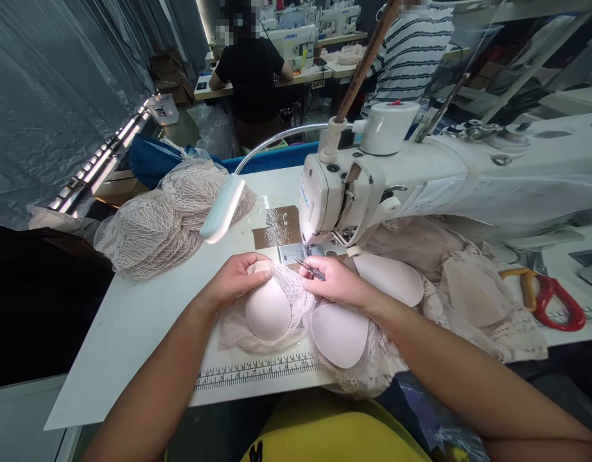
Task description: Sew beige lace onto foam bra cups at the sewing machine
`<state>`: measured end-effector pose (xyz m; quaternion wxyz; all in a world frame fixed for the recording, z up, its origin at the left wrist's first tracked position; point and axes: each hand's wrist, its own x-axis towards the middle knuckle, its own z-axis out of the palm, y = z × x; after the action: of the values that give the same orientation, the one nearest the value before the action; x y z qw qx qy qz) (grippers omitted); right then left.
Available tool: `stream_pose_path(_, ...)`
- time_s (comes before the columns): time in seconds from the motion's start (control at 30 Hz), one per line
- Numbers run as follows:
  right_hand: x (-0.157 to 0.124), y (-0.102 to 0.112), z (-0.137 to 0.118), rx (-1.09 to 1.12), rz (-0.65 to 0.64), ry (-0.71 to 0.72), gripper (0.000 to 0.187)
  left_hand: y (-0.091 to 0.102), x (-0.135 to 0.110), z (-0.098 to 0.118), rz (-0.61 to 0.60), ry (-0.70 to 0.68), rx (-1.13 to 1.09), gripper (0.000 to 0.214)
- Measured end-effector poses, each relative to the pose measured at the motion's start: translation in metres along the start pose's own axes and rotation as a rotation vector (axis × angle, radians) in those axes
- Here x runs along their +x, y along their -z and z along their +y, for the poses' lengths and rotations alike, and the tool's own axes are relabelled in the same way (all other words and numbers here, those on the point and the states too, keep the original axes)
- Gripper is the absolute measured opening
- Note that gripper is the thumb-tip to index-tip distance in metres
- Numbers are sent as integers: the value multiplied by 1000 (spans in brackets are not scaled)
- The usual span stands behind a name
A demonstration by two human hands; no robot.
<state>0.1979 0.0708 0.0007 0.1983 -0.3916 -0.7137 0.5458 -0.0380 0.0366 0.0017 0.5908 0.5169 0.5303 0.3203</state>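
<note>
A pale pink bra with lace (pixel 300 285) and moulded cups lies in front of the sewing machine needle. My left hand (pixel 241 276) grips the top edge of the left cup (pixel 268 311), thumb on its surface and fingers at the far side. Small metal thread snips (pixel 311 269) sit in my right hand (pixel 332 279), their points toward the presser foot (pixel 307 249). That hand also touches the lace beside the needle plate (pixel 291 253). A second cup (pixel 339 333) rests below my right wrist, and another pale cup (pixel 390 277) lies behind the forearm.
The white JUKI sewing machine (pixel 332 192) stands at centre right, with a bendy lamp (pixel 223 208) to its left. Stacked lace pieces (pixel 154 221) lie at left. Red-handled scissors (pixel 558 305) are at right. A printed ruler (pixel 262 371) runs along the front edge. Two people sit or stand beyond.
</note>
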Motion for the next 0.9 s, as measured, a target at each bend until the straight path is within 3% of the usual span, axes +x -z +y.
stream_pose_path(0.17, -6, 25, -2, -399, 12, -46, 20, -17, 21, 3, 95, -119, 296, 43)
stream_pose_path(0.23, -9, 31, 3, -516, 88, -7, 31, -23, 31, 6, 101, -138, 416, 45)
stream_pose_path(0.3, -12, 34, 11, -564, 127, 89, 30, -28, 40, 11, 75, -152, 532, 45)
stream_pose_path(0.4, -15, 33, 23, -533, 76, 275, 16, -33, 54, 17, 20, -219, 656, 37)
stream_pose_path(0.47, -17, 31, 27, -560, 18, 341, 35, -35, 61, 20, 9, -285, 749, 28)
stream_pose_path(0.53, -18, 30, 27, -665, -26, 329, 41, -35, 64, 22, 19, -333, 862, 24)
stream_pose_path(0.7, -16, 29, 24, -797, -35, 208, 29, -38, 46, 25, 118, -490, 1082, 25)
stream_pose_path(0.9, -16, 29, 22, -825, -18, 181, 28, -60, 19, 12, 6, -620, 1095, 28)
